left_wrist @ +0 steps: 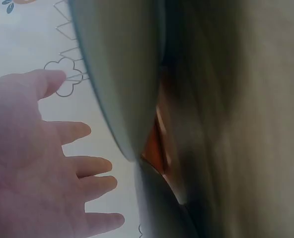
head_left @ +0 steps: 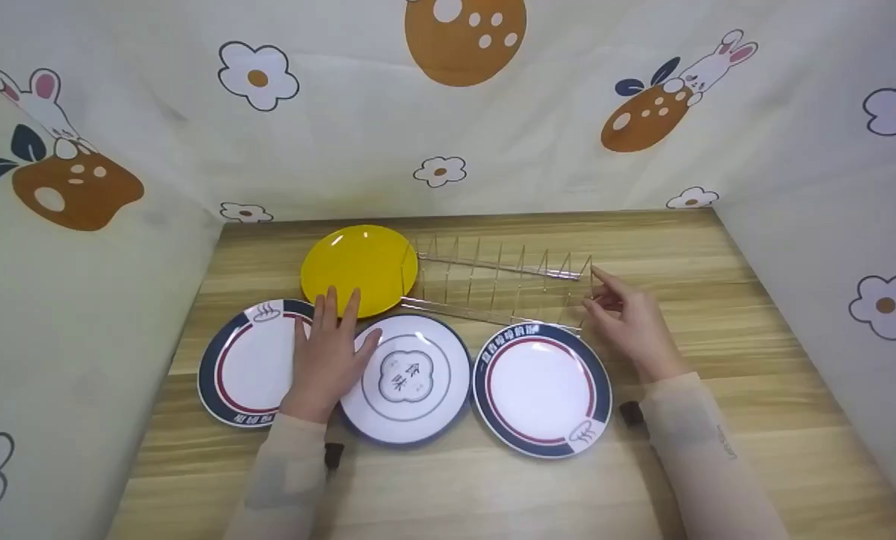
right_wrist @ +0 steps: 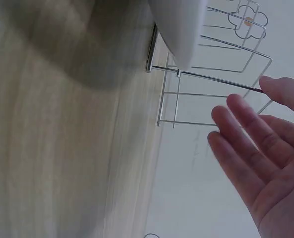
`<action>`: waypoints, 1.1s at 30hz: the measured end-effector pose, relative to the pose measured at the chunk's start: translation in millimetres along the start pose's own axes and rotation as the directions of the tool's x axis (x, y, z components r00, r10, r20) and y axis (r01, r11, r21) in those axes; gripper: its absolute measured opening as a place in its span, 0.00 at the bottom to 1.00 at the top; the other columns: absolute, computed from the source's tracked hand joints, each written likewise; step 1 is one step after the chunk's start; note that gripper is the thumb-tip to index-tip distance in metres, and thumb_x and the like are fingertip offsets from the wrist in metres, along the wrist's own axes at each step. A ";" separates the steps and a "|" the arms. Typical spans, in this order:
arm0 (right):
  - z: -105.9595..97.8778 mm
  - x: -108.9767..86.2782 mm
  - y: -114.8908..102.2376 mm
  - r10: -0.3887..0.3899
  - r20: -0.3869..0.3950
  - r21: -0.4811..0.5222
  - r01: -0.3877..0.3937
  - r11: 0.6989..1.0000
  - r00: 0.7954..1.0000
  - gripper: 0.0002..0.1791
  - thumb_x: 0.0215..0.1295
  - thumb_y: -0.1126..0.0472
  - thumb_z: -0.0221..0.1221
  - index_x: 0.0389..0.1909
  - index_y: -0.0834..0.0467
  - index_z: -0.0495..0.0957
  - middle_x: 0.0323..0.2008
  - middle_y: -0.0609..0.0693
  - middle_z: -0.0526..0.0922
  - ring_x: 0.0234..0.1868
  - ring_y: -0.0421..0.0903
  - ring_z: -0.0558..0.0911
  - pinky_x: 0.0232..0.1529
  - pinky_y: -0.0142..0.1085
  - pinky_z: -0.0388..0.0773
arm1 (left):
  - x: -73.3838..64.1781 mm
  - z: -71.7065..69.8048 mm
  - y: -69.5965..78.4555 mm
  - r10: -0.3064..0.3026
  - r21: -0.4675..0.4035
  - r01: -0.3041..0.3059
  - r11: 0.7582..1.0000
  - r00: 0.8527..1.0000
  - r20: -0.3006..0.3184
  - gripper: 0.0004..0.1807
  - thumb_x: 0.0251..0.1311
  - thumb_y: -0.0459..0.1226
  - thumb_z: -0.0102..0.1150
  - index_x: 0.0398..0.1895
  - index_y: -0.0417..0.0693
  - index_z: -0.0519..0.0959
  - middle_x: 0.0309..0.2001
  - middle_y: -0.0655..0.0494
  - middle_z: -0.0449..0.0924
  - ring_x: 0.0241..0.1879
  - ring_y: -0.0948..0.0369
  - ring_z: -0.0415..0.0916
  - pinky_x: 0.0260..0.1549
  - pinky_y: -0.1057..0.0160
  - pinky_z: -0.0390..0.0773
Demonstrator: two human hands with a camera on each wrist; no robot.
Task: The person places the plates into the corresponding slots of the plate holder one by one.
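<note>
My right hand pinches the right end of a silver wire dish rack between thumb and fingers. In the right wrist view the thumb lies at the end wire of the rack, with the other fingers extended. My left hand is spread, palm down, over the gap between a navy-rimmed white plate and a white plate with a central flower emblem. Its fingertips overlap the front edge of a yellow plate. The left wrist view shows the fingers straight, with nothing held.
Another navy-rimmed plate lies at the right, against the rack's front corner in the head view. The yellow plate overlaps the rack's left end. A wood-grain tabletop carries everything, with patterned cloth hanging behind and at both sides.
</note>
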State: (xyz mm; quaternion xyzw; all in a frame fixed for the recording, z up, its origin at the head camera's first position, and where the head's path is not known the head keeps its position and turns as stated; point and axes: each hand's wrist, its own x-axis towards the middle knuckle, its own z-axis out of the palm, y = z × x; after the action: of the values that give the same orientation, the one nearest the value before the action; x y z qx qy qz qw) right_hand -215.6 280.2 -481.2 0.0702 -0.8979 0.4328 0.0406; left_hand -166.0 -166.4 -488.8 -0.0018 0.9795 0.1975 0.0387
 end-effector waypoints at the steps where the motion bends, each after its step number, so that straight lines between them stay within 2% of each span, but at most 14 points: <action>1: 0.5 0.3 -0.4 -0.010 -0.003 0.007 0.010 1.000 1.000 0.33 0.70 0.64 0.65 0.75 0.55 0.69 0.46 0.57 0.88 0.49 0.53 0.88 0.55 0.39 0.85 | -0.9 -0.4 -2.5 -0.007 -0.014 0.007 1.000 1.000 0.008 0.44 0.74 0.57 0.50 0.85 0.55 0.47 0.84 0.39 0.36 0.83 0.39 0.33 0.76 0.28 0.34; 5: 2.7 0.9 -2.0 -0.021 0.011 0.037 0.020 0.999 1.000 0.33 0.70 0.65 0.64 0.76 0.57 0.68 0.43 0.58 0.89 0.44 0.51 0.89 0.47 0.27 0.85 | -6.1 -5.8 -18.5 -0.062 -0.060 0.063 0.996 0.998 0.015 0.44 0.74 0.54 0.52 0.85 0.51 0.47 0.84 0.36 0.35 0.82 0.37 0.34 0.77 0.30 0.37; 8: 3.1 0.9 -2.2 -0.015 0.020 0.070 0.013 0.997 1.000 0.34 0.71 0.65 0.63 0.76 0.56 0.66 0.42 0.59 0.89 0.42 0.51 0.89 0.43 0.26 0.85 | -11.8 -12.1 -36.5 -0.130 -0.082 0.130 0.988 0.991 -0.003 0.44 0.73 0.50 0.54 0.84 0.45 0.47 0.83 0.32 0.36 0.81 0.33 0.39 0.76 0.31 0.45; 11: 2.3 0.6 -1.2 -0.006 0.011 0.074 0.006 0.997 1.000 0.35 0.71 0.65 0.63 0.77 0.55 0.65 0.42 0.59 0.89 0.42 0.52 0.89 0.43 0.26 0.85 | -18.1 -20.6 -55.0 -0.201 -0.088 0.197 0.976 0.979 -0.037 0.44 0.72 0.46 0.56 0.83 0.41 0.48 0.82 0.29 0.37 0.79 0.29 0.43 0.72 0.29 0.53; 15: 1.8 -0.7 0.8 0.007 0.003 0.064 -0.007 0.998 1.000 0.34 0.72 0.64 0.63 0.77 0.55 0.65 0.41 0.58 0.89 0.42 0.52 0.89 0.43 0.25 0.85 | -28.7 -34.7 -76.6 -0.298 -0.098 0.291 0.952 0.952 -0.071 0.42 0.71 0.41 0.57 0.82 0.38 0.50 0.80 0.26 0.38 0.77 0.28 0.43 0.70 0.27 0.57; 18: 2.6 -1.6 2.1 0.001 0.007 0.066 -0.002 0.998 1.000 0.34 0.72 0.64 0.63 0.77 0.56 0.65 0.41 0.58 0.89 0.42 0.52 0.89 0.43 0.25 0.85 | -39.1 -44.1 -92.4 -0.378 -0.106 0.370 0.923 0.922 -0.078 0.41 0.71 0.39 0.57 0.81 0.35 0.51 0.79 0.23 0.38 0.77 0.27 0.42 0.70 0.26 0.56; 21: 3.1 -1.9 2.6 -0.022 0.001 0.053 0.021 0.998 1.000 0.34 0.72 0.64 0.63 0.76 0.57 0.66 0.40 0.57 0.89 0.41 0.52 0.89 0.41 0.24 0.84 | -49.3 -48.4 -109.9 -0.405 -0.093 0.397 0.913 0.908 -0.105 0.38 0.70 0.37 0.57 0.78 0.31 0.56 0.77 0.20 0.42 0.76 0.26 0.43 0.72 0.28 0.57; 23: 3.2 -1.8 3.1 -0.029 -0.003 0.045 0.029 0.999 1.000 0.34 0.72 0.64 0.63 0.76 0.57 0.66 0.39 0.57 0.89 0.40 0.52 0.90 0.41 0.23 0.84 | -54.7 -47.9 -121.4 -0.401 -0.085 0.393 0.915 0.908 -0.121 0.36 0.68 0.36 0.57 0.75 0.28 0.59 0.75 0.18 0.47 0.74 0.25 0.45 0.70 0.30 0.56; 25: 2.9 -2.1 3.7 -0.042 -0.010 0.030 0.042 0.999 0.999 0.33 0.71 0.65 0.63 0.76 0.57 0.67 0.38 0.57 0.90 0.39 0.52 0.90 0.41 0.23 0.84 | -58.9 -45.8 -130.4 -0.396 -0.086 0.388 0.918 0.910 -0.123 0.35 0.67 0.35 0.58 0.72 0.27 0.61 0.71 0.16 0.51 0.72 0.25 0.45 0.63 0.30 0.57; 28: 2.6 -2.4 4.5 -0.038 -0.010 0.027 0.038 0.999 0.999 0.34 0.71 0.65 0.63 0.76 0.57 0.67 0.39 0.57 0.90 0.39 0.52 0.90 0.41 0.23 0.84 | -63.0 -42.9 -138.2 -0.412 -0.114 0.401 0.909 0.906 -0.096 0.36 0.66 0.35 0.58 0.73 0.26 0.60 0.69 0.15 0.54 0.70 0.26 0.46 0.60 0.32 0.56; 33: 2.7 -2.2 3.5 -0.039 -0.012 0.024 0.039 0.999 0.999 0.33 0.71 0.65 0.63 0.76 0.57 0.67 0.39 0.57 0.90 0.39 0.52 0.90 0.41 0.22 0.84 | -62.2 -45.3 -146.0 -0.455 -0.205 0.446 0.871 0.890 0.002 0.41 0.68 0.35 0.57 0.78 0.26 0.50 0.68 0.15 0.52 0.69 0.25 0.51 0.69 0.29 0.60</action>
State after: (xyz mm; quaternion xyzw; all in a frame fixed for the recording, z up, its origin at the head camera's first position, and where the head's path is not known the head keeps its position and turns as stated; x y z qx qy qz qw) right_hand -214.0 280.4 -486.0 0.0857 -0.8907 0.4433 0.0532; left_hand -104.6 -319.2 -498.9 -0.2383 0.9279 0.2802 0.0605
